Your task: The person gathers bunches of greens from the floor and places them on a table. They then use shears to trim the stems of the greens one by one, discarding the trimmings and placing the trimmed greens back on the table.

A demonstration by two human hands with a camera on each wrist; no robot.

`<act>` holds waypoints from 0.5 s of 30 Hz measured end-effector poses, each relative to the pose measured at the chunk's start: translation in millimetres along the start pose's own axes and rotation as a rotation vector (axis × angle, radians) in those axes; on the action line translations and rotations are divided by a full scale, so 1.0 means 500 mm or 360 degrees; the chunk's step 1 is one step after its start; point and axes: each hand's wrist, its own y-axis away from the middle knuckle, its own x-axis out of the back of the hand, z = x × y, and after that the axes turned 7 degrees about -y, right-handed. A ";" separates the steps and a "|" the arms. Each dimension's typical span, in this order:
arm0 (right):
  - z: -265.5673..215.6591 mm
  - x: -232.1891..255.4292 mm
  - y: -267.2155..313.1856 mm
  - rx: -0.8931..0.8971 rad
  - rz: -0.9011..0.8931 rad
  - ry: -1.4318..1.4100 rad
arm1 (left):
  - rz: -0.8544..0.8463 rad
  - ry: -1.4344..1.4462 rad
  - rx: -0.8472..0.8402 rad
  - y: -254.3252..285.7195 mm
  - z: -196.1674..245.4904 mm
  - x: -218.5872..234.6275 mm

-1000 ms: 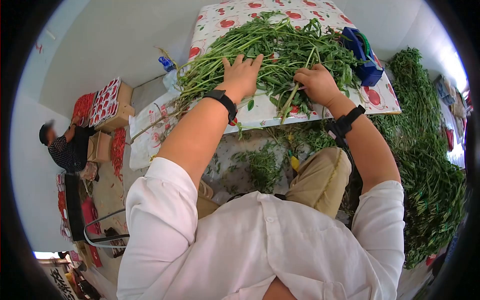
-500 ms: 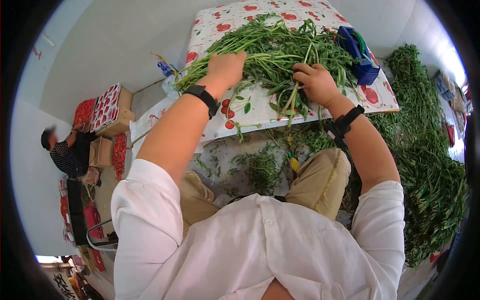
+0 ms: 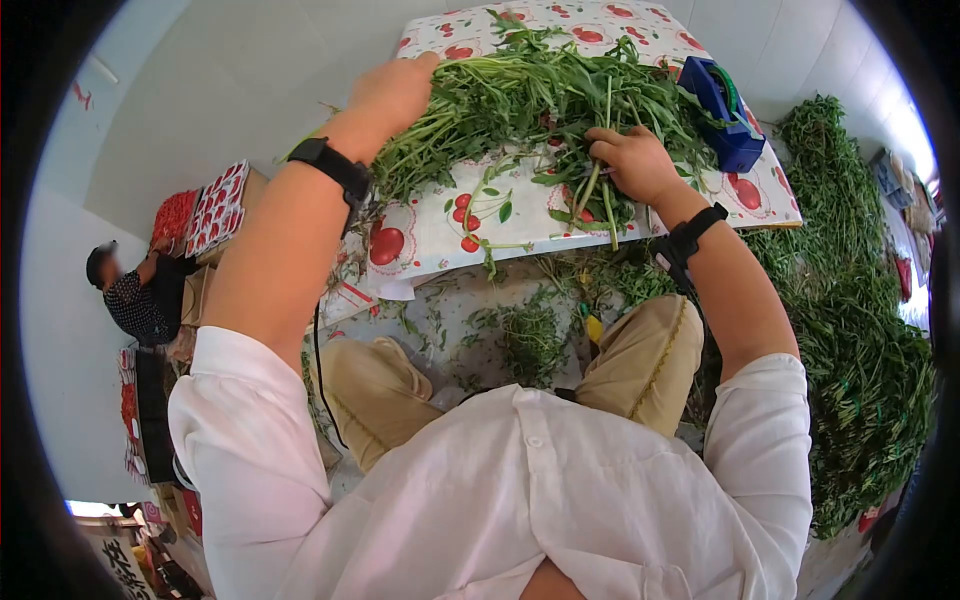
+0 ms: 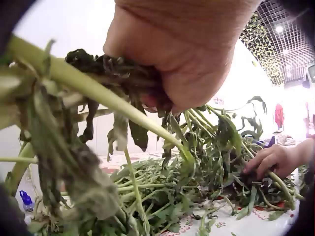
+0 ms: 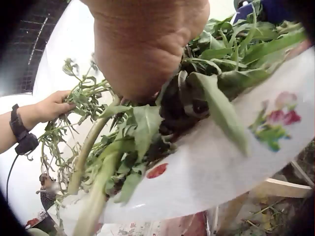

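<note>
A heap of leafy green stems [image 3: 500,100] lies on a table covered with a cherry-print cloth [image 3: 440,225]. At the heap's left end my left hand [image 3: 395,92] grips a bundle of stems. In the left wrist view the left hand [image 4: 172,54] has its fingers curled round them, raised above the rest of the heap, with a thick pale stalk [image 4: 106,98] crossing in front. Nearer the table's front edge, my right hand [image 3: 637,163] holds some cut stalks [image 3: 590,185]. The right wrist view shows stalks [image 5: 86,155] jutting from under that hand [image 5: 142,54]; its fingertips are hidden.
A blue tape dispenser [image 3: 735,120] stands right of the heap. Large piles of greens [image 3: 850,350] cover the floor on the right. Loose sprigs [image 3: 525,340] lie below the table's front edge. Far left, a person [image 3: 130,300] sits beside boxes and red items [image 3: 175,215].
My left hand, spread flat on the heap one second ago, took hold of stems and moved left and away, carrying their ends along. More cloth shows in front. My right hand stays nearly in place.
</note>
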 end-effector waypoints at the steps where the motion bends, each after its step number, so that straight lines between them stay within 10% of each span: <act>1: 0.003 -0.003 -0.003 -0.0017 -0.0024 0.0011 | 0.0000 -0.0013 -0.0013 0.004 -0.009 0.003; 15: 0.012 -0.017 -0.008 -0.0211 -0.0110 -0.0139 | 0.0052 -0.0191 -0.0054 0.031 -0.133 0.038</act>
